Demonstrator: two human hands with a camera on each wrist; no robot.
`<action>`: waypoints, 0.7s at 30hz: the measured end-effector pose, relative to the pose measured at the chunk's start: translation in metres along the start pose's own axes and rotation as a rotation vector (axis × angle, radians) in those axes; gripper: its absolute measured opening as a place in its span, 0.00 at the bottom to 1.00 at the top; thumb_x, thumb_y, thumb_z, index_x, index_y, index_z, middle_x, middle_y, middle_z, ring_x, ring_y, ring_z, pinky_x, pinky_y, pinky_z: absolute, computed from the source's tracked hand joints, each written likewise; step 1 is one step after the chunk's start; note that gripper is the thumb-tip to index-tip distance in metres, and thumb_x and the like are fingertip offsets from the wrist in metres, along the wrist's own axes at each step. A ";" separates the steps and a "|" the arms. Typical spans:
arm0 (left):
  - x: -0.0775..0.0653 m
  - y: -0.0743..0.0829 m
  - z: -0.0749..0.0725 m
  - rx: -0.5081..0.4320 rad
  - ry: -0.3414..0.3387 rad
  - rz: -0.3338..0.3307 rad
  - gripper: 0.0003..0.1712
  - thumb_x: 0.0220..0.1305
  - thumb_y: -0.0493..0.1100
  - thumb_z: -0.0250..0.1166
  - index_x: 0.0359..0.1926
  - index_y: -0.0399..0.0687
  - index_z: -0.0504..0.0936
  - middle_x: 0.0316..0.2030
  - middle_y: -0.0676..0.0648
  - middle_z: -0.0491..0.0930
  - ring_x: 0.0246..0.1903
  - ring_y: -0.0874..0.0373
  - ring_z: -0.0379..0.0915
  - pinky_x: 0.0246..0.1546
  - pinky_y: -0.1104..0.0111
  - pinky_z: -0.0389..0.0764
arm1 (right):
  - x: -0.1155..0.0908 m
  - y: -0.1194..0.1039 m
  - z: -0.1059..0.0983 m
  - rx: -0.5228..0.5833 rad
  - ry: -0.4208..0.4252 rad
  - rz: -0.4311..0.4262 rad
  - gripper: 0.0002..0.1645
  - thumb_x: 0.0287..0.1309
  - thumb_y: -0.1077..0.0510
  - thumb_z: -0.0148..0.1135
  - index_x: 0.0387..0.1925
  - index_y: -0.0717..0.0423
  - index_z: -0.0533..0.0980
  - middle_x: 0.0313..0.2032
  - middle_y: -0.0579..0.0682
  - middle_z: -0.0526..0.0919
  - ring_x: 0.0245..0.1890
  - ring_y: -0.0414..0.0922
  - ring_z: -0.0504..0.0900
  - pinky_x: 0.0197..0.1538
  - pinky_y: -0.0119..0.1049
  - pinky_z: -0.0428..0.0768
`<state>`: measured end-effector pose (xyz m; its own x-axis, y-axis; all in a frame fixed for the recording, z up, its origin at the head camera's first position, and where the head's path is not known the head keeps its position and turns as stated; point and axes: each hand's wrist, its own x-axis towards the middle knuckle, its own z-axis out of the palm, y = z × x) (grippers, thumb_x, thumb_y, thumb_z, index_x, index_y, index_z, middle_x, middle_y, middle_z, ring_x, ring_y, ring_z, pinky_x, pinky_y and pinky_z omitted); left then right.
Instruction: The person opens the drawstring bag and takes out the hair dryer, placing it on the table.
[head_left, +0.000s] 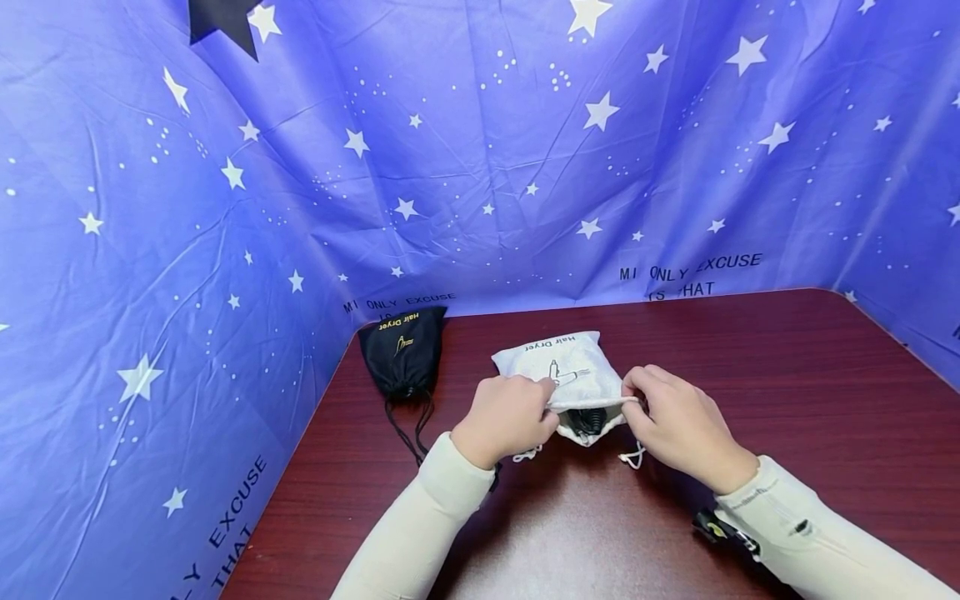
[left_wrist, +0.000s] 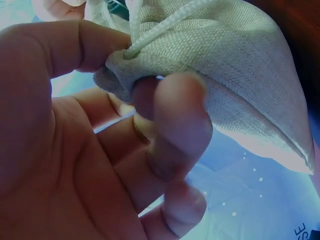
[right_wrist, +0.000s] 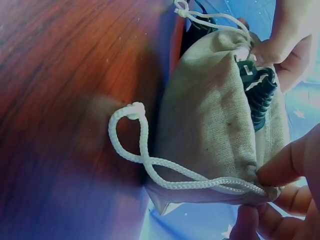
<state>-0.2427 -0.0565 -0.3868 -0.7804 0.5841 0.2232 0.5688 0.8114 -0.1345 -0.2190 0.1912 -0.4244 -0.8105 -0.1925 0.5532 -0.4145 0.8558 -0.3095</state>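
White fabric makes up the drawstring bag [head_left: 577,354], printed "Hair Dryer", located near the middle of the desk [head_left: 585,542] with its mouth toward the person and spread apart. Left hand [head_left: 508,419]: fingers bent, pinching the rim at one corner of the mouth. Right hand [head_left: 681,425]: thumb and fingers pinching the opposite corner. Black cord parts [right_wrist: 262,102], one of them ribbed, occupy part of the opening. Surroundings: a black bag [head_left: 405,358] with gold lettering lies at the desk's far left, apart from the white one, its drawn-up neck facing the person. Blue star-printed backdrop [head_left: 480,125] bounds the desk's far and left edges. Obstruction: in the head view, the left hand covers the white bag's near-left corner.
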 end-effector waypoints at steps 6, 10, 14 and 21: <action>-0.001 0.000 0.000 0.014 0.034 -0.016 0.09 0.63 0.53 0.61 0.34 0.55 0.78 0.22 0.53 0.80 0.24 0.55 0.81 0.14 0.57 0.71 | 0.000 0.002 0.002 0.014 0.023 -0.005 0.10 0.54 0.61 0.61 0.29 0.41 0.73 0.26 0.40 0.71 0.21 0.40 0.67 0.24 0.37 0.66; -0.001 -0.001 0.001 0.024 0.042 -0.024 0.10 0.65 0.54 0.60 0.35 0.54 0.78 0.22 0.53 0.80 0.24 0.55 0.81 0.15 0.57 0.72 | 0.001 0.003 0.003 0.027 0.045 -0.016 0.09 0.54 0.62 0.60 0.30 0.43 0.73 0.27 0.40 0.72 0.24 0.40 0.69 0.27 0.39 0.70; 0.000 -0.001 0.002 0.039 0.053 -0.038 0.11 0.67 0.53 0.60 0.36 0.52 0.77 0.21 0.52 0.80 0.23 0.54 0.80 0.14 0.56 0.72 | 0.002 0.002 0.003 0.036 0.062 -0.005 0.09 0.55 0.63 0.59 0.32 0.43 0.74 0.30 0.40 0.74 0.26 0.41 0.71 0.30 0.42 0.72; 0.000 -0.002 0.001 0.041 0.055 -0.050 0.11 0.67 0.53 0.60 0.36 0.52 0.77 0.21 0.52 0.80 0.23 0.53 0.81 0.14 0.56 0.72 | 0.001 0.003 0.004 0.057 0.093 -0.039 0.09 0.54 0.65 0.60 0.33 0.46 0.75 0.30 0.41 0.75 0.27 0.41 0.72 0.32 0.42 0.73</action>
<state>-0.2442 -0.0579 -0.3879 -0.7917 0.5413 0.2832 0.5170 0.8406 -0.1613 -0.2230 0.1912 -0.4278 -0.7527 -0.1771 0.6342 -0.4697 0.8193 -0.3287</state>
